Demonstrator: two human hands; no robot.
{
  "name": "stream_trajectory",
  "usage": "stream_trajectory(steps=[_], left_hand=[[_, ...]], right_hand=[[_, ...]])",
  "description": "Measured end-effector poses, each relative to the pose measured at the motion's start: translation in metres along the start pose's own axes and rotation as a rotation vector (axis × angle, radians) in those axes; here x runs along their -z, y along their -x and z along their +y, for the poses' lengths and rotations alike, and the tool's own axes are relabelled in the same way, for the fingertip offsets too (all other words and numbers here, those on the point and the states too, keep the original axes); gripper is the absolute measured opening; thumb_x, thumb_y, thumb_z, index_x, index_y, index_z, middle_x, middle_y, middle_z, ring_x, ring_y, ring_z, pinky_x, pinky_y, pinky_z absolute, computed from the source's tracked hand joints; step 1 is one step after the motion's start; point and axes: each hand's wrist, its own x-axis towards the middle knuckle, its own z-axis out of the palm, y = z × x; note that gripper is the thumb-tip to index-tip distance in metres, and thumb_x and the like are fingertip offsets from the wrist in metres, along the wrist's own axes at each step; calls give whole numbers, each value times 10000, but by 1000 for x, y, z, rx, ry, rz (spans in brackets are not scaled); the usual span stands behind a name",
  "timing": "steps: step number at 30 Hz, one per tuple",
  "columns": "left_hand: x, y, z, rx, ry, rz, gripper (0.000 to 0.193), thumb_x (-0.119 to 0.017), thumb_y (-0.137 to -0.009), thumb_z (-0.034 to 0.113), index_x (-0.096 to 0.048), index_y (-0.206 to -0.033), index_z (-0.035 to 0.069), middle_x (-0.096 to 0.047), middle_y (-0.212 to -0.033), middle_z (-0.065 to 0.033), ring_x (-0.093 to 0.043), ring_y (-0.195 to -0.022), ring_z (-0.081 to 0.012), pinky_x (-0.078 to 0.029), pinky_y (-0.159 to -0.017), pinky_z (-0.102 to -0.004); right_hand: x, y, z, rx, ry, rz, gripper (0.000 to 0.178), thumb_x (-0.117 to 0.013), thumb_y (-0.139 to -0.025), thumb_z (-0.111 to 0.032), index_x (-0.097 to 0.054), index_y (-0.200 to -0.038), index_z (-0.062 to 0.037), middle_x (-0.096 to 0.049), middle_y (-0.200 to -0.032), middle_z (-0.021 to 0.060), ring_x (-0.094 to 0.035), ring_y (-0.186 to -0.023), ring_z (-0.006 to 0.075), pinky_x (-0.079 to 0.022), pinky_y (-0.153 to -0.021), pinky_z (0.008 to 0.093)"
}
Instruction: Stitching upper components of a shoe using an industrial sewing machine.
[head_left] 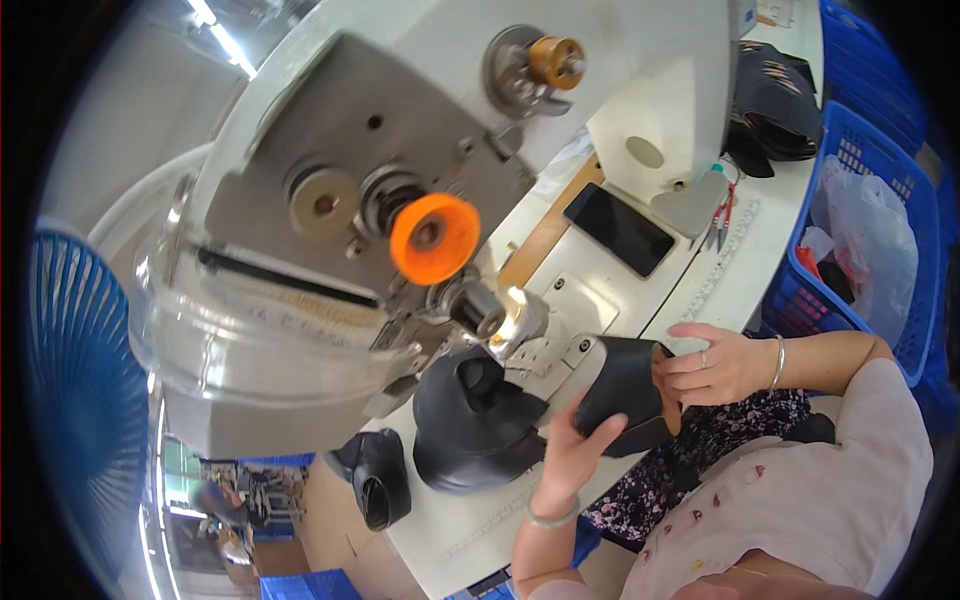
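Note:
A black leather shoe upper [615, 385] with a tan inner side is between my two hands, beside the sewing machine's needle area. My left hand [577, 450] grips its near left side, with the thumb lying over the leather. At the other end, my right hand [712, 367] has its fingers curled over the tan-lined edge. The upper touches the end of the machine's small work plate [570, 365]. Left of my left hand, a heap of black leather uppers [465, 430] lies on the white table [455, 545], and another black piece [378, 490] sits at the table's edge.
A large sewing machine [420, 90] with an orange knob [435, 238] fills the upper left. On the table are a black phone [620, 229], red-handled snips [722, 218] and more black leather pieces [775, 105]. A blue basket [845, 130] holds plastic bags. A blue fan [85, 390] stands at left.

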Motion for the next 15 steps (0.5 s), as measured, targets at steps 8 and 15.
stream_trajectory(steps=[8, 15], left_hand=[[4, 12, -2, -84, 364, 100, 235, -710, -932, 7, -699, -1154, -68, -732, -1120, -122, -686, -1012, -191, -538, -947, -342], [-6, 12, 6, -112, 302, 90, 272, -720, -935, 47, -686, -1177, -73, -727, -1115, -120, -680, -1018, -188, -529, -942, -336]], right_hand=[[-11, -25, 2, -693, -950, 343, 511, -717, -795, -106, -583, -1286, -61, -620, -1284, 111, -558, -1268, 293, -450, -1068, 424], [-37, -51, 2, -911, -1318, 121, 478, -554, -973, -15, -481, -1446, 2, -618, -1360, 140, -585, -1261, 187, -444, -1076, 323]])
